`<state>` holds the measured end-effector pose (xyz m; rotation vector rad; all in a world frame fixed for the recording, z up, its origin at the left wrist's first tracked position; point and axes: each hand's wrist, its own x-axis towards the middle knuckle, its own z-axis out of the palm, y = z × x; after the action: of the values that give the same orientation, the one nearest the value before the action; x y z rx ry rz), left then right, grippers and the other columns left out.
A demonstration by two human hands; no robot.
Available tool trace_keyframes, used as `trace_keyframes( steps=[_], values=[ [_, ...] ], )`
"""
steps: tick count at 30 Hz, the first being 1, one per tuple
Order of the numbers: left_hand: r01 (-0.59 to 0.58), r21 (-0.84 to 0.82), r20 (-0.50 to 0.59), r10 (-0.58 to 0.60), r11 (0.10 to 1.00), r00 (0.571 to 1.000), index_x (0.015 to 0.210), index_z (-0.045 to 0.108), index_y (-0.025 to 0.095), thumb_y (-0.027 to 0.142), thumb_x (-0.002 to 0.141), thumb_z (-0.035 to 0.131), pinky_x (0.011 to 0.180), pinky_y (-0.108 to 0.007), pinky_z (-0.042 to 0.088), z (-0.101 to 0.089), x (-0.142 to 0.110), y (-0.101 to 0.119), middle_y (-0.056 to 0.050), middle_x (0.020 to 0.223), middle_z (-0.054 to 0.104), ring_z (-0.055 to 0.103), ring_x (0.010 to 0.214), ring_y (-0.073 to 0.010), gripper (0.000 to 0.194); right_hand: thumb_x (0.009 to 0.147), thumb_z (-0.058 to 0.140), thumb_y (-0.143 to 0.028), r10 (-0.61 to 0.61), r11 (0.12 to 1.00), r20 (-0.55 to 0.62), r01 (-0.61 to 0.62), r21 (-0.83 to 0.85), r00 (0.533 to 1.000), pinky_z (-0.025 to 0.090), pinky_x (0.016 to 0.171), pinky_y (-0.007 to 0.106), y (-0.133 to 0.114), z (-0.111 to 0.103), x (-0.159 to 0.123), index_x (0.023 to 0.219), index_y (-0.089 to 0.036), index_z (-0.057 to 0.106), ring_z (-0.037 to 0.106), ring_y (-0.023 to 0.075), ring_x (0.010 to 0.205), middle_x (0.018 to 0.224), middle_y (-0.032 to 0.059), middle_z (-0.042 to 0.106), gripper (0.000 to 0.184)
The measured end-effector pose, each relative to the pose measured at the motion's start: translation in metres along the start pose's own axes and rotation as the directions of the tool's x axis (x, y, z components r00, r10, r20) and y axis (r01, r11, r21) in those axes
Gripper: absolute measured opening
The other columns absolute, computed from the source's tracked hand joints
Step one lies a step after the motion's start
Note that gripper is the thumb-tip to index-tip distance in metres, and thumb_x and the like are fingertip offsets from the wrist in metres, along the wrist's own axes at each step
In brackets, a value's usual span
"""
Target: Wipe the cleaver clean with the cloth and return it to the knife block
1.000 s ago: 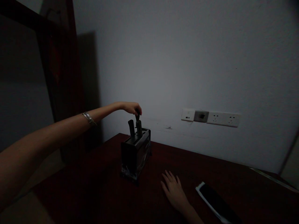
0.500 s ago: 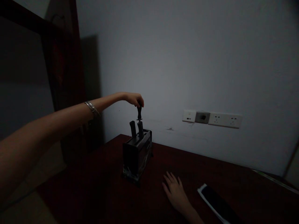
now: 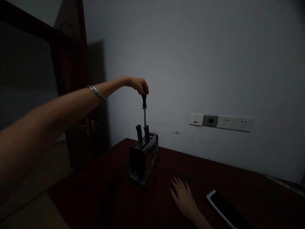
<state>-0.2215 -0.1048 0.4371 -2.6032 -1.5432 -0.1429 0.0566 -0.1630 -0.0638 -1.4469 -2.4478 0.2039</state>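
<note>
My left hand (image 3: pixel 140 86) pinches the top of the black handle of a sharpening steel (image 3: pixel 145 116), held upright above a dark knife block (image 3: pixel 143 159). A stretch of its thin metal rod shows below the guard; the lower end is hidden behind a knife handle and the block. Two black knife handles, a left one (image 3: pixel 139 133) and a right one (image 3: pixel 146 133), stick up from the block's slots. My right hand (image 3: pixel 183 197) lies flat on the table, fingers spread, to the right of the block and holding nothing.
The dark red table (image 3: pixel 166 168) stands against a pale wall with a row of sockets (image 3: pixel 221 122). A dark, white-edged flat object (image 3: pixel 224 206) lies right of my right hand. On the left are a dark wooden door (image 3: pixel 78 143) and tiled floor (image 3: pixel 54 165).
My left hand has risen, drawing the sharpening steel upward so that its metal rod now shows above the block. My right hand stays flat on the table. The view has shifted slightly.
</note>
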Motion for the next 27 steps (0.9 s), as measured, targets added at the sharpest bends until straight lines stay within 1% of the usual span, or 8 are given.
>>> trace_keyframes(
  steps=[4,9,14,17,20,23,25,27],
  values=[
    [-0.030,0.018,-0.104,0.032,0.999,0.994,0.093,0.071,0.016,0.022,0.061,0.062,0.076,-0.027,0.040,-0.020,-0.005,0.001,-0.003,0.075,0.066,0.056,0.079,-0.0155,0.033,0.089,0.026,-0.043,-0.007,1.000,-0.009,0.007,0.010,1.000,0.016,0.108,0.051,0.000,0.001,-0.001,0.131,-0.016,0.047,0.027,0.0272,0.133,0.142,0.0086,0.036,0.054],
    [-0.080,0.032,-0.241,0.086,0.996,0.967,0.089,0.072,0.015,0.026,0.065,0.059,0.077,-0.028,0.040,-0.041,-0.010,0.011,-0.002,0.074,0.064,0.056,0.085,-0.0167,0.030,0.089,0.026,-0.043,0.001,1.000,-0.012,-0.001,0.021,1.000,0.016,0.108,0.051,-0.001,-0.001,-0.001,0.131,-0.015,0.047,0.027,0.0273,0.133,0.142,0.0087,0.035,0.054],
    [-0.103,-0.035,-0.312,0.087,0.994,0.946,0.094,0.069,0.012,0.033,0.067,0.064,0.083,-0.030,0.036,-0.062,-0.017,0.042,-0.002,0.073,0.065,0.049,0.092,-0.0163,0.035,0.089,0.025,-0.043,0.001,0.999,-0.005,-0.001,0.035,1.000,0.016,0.108,0.051,-0.001,-0.003,0.000,0.131,-0.015,0.047,0.027,0.0273,0.133,0.142,0.0085,0.036,0.054],
    [-0.116,-0.056,-0.331,0.091,0.992,0.939,0.101,0.065,0.011,0.033,0.066,0.068,0.087,-0.031,0.033,-0.069,-0.019,0.064,0.000,0.074,0.067,0.044,0.092,-0.0140,0.042,0.089,0.027,-0.041,-0.003,0.999,-0.028,0.004,0.051,1.000,0.016,0.108,0.051,0.000,-0.001,0.000,0.131,-0.016,0.047,0.027,0.0269,0.133,0.142,0.0087,0.036,0.052],
    [-0.171,-0.050,-0.332,0.145,0.984,0.932,0.104,0.066,0.013,0.030,0.065,0.068,0.086,-0.031,0.034,-0.066,-0.017,0.082,-0.001,0.079,0.067,0.049,0.092,-0.0149,0.042,0.088,0.030,-0.038,-0.006,0.996,-0.057,0.012,0.088,0.998,0.017,0.108,0.051,0.002,0.001,-0.001,0.132,-0.016,0.046,0.028,0.0266,0.133,0.141,0.0088,0.037,0.051],
    [-0.253,-0.047,-0.342,0.222,0.966,0.913,0.106,0.066,0.015,0.026,0.066,0.065,0.083,-0.031,0.038,-0.053,-0.013,0.098,-0.003,0.087,0.067,0.056,0.090,-0.0182,0.041,0.087,0.035,-0.034,0.012,0.986,-0.152,0.014,0.164,0.988,0.015,0.108,0.052,0.002,0.001,-0.001,0.128,-0.016,0.050,0.027,0.0258,0.133,0.141,0.0097,0.037,0.047],
    [-0.306,-0.058,-0.367,0.265,0.950,0.891,0.106,0.066,0.016,0.023,0.067,0.064,0.083,-0.031,0.039,-0.041,-0.010,0.108,-0.004,0.091,0.067,0.058,0.090,-0.0187,0.040,0.086,0.037,-0.032,0.020,0.964,-0.240,0.045,0.262,0.970,0.016,0.108,0.051,-0.001,-0.004,-0.001,0.122,-0.015,0.056,0.031,0.0252,0.132,0.138,0.0114,0.041,0.044],
    [-0.355,-0.079,-0.407,0.294,0.932,0.865,0.106,0.066,0.014,0.020,0.069,0.062,0.083,-0.032,0.040,-0.027,-0.009,0.119,-0.005,0.092,0.067,0.058,0.091,-0.0189,0.038,0.085,0.041,-0.032,0.025,0.902,-0.315,0.114,0.415,0.949,0.024,0.107,0.047,-0.007,-0.015,0.001,0.113,-0.014,0.062,0.039,0.0247,0.127,0.132,0.0129,0.050,0.040]
  ],
)
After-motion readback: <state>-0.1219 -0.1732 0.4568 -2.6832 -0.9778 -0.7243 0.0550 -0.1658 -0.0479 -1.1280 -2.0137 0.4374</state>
